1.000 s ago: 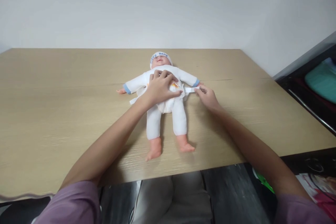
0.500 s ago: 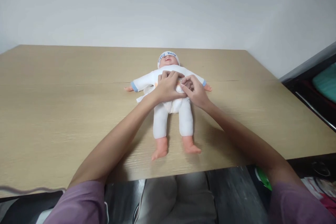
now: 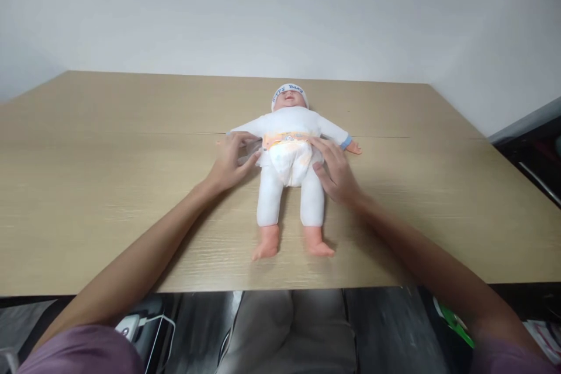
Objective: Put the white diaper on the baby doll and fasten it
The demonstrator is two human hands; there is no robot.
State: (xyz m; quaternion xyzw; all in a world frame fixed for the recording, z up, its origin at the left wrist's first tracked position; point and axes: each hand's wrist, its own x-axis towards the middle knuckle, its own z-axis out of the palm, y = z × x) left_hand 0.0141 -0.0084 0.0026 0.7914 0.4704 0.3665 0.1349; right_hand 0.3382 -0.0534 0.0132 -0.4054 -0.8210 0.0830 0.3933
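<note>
A baby doll (image 3: 289,123) in a white outfit and a lettered headband lies on its back, feet toward me. Round its waist is a white diaper (image 3: 291,160) with an orange patterned band across the front. My left hand (image 3: 232,160) is at the diaper's left side, thumb and fingers apart around a pale, loose side flap. My right hand (image 3: 335,169) touches the diaper's right edge with its fingers stretched out and thumb apart. The doll's hand on the left is mostly hidden behind my left hand.
The doll lies on a wide wooden table (image 3: 131,187) that meets a pale wall (image 3: 263,17). A dark piece of furniture (image 3: 539,163) stands at the right. Below the table's front edge are a white cable (image 3: 169,333) and a green object (image 3: 456,324).
My hands have drawn apart from the middle of the diaper to its two sides, uncovering its front and orange band. The view has shifted slightly.
</note>
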